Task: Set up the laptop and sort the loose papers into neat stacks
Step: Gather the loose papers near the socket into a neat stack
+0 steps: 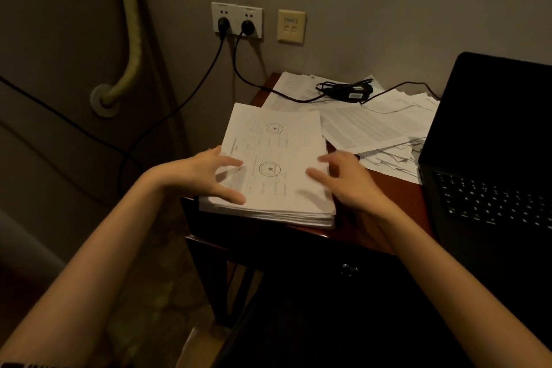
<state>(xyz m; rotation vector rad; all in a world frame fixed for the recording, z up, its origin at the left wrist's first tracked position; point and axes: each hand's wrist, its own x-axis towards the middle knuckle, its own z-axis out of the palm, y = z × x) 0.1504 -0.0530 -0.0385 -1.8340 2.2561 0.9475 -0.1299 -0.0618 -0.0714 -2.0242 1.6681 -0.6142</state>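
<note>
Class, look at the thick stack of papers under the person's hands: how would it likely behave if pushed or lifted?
The paper stack is probably heavy for paper, since many sheets show at its near edge. Its sheets are loose, so a push may fan them. It overhangs the table corner, so it could tip off.

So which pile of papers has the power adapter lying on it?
The loose spread of papers at the back, beside the laptop; the black adapter lies on it. The near stack carries only hands.

Paper stack (274, 164) matt white; desk (394, 185) glossy reddish wood; laptop (490, 140) matt black.
</note>
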